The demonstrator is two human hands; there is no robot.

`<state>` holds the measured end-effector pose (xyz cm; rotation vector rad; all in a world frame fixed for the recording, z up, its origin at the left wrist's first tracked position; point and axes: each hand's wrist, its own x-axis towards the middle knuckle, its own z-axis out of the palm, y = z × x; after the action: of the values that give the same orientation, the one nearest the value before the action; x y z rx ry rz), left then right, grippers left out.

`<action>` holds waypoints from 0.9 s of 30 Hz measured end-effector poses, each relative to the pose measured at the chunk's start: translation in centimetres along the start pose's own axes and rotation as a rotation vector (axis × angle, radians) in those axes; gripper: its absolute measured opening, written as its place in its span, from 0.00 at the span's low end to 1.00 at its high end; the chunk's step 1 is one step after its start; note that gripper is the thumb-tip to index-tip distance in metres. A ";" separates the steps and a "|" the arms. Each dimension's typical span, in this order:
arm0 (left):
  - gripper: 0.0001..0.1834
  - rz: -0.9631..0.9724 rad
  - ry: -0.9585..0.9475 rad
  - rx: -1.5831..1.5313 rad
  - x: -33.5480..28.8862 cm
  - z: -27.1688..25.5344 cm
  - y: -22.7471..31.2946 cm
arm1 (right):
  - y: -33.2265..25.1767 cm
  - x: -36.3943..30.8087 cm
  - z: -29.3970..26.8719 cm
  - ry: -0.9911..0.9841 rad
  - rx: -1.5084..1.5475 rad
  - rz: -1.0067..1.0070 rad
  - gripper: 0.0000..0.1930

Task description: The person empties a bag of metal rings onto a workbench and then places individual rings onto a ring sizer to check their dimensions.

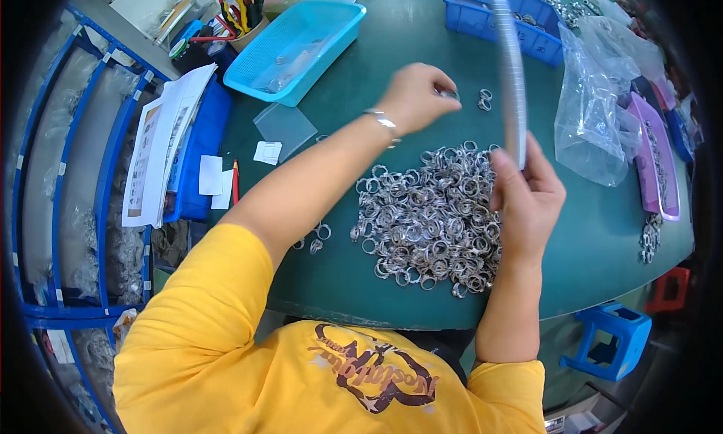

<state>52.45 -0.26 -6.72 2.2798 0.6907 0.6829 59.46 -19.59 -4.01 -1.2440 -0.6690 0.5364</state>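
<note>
A large heap of silver-coloured metal rings (433, 215) lies on the green table in front of me. Beyond its far edge, my left hand (418, 96) has its fingers curled together around a small ring (448, 95), only partly visible. Just right of that hand, a few loose rings (485, 99) rest on the table. At the heap's right side my right hand (527, 189) is closed on the lower end of a long, slim silver rod (510, 72) with fine crosswise ridges. The rod stands nearly upright and its top leaves the picture.
A turquoise basket (301, 87) holding clear bags stands far left, and a blue crate (538, 44) far right. Clear plastic bags (599, 102) and a pink tray (654, 159) lie to the right. Blue shelving (102, 208) flanks the left; a blue stool (614, 340) stands below the table edge.
</note>
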 end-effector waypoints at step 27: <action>0.10 -0.444 -0.058 -1.281 -12.8 -6.2 -2.1 | 0.6 -1.3 1.3 -0.291 -0.198 0.079 0.20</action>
<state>38.67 -4.26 -7.79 0.9275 0.4688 0.5704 57.65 -19.45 -4.54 -1.3955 -0.9381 0.7400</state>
